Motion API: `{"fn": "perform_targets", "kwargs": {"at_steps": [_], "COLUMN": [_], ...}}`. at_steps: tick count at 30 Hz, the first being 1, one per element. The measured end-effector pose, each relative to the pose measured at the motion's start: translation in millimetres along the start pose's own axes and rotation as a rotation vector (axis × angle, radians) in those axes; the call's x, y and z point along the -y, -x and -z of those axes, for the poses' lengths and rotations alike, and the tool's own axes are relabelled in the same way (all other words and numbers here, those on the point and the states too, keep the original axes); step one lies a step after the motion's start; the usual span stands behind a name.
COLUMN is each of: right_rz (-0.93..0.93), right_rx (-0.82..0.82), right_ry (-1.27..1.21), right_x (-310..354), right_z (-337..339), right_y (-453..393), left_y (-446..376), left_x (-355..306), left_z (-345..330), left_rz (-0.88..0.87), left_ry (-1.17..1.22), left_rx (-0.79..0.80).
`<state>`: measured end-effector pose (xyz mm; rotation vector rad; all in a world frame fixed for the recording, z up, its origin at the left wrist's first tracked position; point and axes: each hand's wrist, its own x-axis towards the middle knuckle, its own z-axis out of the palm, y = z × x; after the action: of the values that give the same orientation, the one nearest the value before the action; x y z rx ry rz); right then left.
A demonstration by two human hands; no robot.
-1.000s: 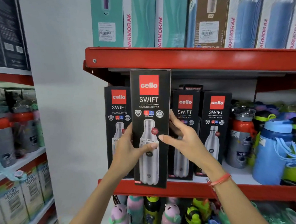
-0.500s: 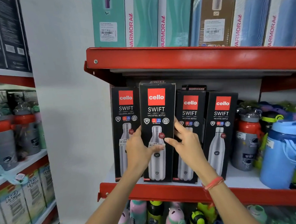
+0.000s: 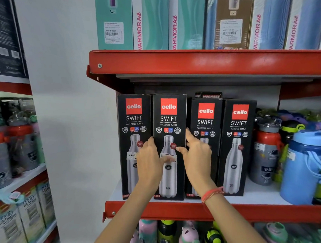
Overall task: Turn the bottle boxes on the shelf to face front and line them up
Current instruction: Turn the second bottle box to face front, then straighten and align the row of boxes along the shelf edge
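Note:
Four black Cello Swift bottle boxes stand upright in a row on the red-edged shelf (image 3: 177, 210), all with their fronts toward me. From the left they are the first box (image 3: 134, 111), the second box (image 3: 168, 112), the shorter third box (image 3: 206, 116) and the fourth box (image 3: 239, 118). My left hand (image 3: 150, 163) grips the second box's left edge, thumb across its front. My right hand (image 3: 197, 156) holds its right edge, thumb on the front and fingers reaching behind. The second box rests on the shelf, level with the first. My right hand hides part of the third box.
A dark Modware box (image 3: 210, 96) peeks out behind the row. Right of the boxes stand loose bottles, a grey red-capped one (image 3: 266, 154) and a blue jug (image 3: 303, 167). The upper red shelf (image 3: 190, 62) hangs close above. Another rack of bottles (image 3: 20, 144) stands at left.
The second box was held out in front of the shelf; both hands pushed it back and set it down in line beside the first box.

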<state>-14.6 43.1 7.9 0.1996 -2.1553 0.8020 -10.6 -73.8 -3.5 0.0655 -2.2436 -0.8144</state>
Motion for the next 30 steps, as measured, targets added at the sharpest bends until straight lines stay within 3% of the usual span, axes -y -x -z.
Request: {"fn": "perform_targets", "kwargs": {"at_steps": [6,10,18,22,27,30], "right_rz": [0.074,0.122,0.127,0.189,0.233,0.155], "right_rx": [-0.026,-0.082,-0.128,-0.189,0.032,0.198], "right_ry": [0.203,0.279,0.183,0.098,-0.178,-0.238], "right_x": [4.9,2.5,-2.8,6.9,33.9,46.2], "right_z": [0.8,-3.0,-5.6,-8.1,-28.4,-42.7], "right_y": [2.5,6.9,17.0,29.3,58.7,78.4], "left_y": [-2.8,0.0,11.2,18.0,21.5,19.6], "left_x": [-8.8,-3.3,15.6,33.6,63.4,81.8], "left_z": [3.0,2.7,8.5,16.0,26.8,28.0], "left_rz": [-0.042,-0.062,-0.134,-0.195,-0.139,0.012], "left_ry": [-0.178,-0.139,-0.02,-0.004,0.027,0.11], "left_rx": [0.031,0.019,0.009,-0.081,-0.275,-0.168]}}
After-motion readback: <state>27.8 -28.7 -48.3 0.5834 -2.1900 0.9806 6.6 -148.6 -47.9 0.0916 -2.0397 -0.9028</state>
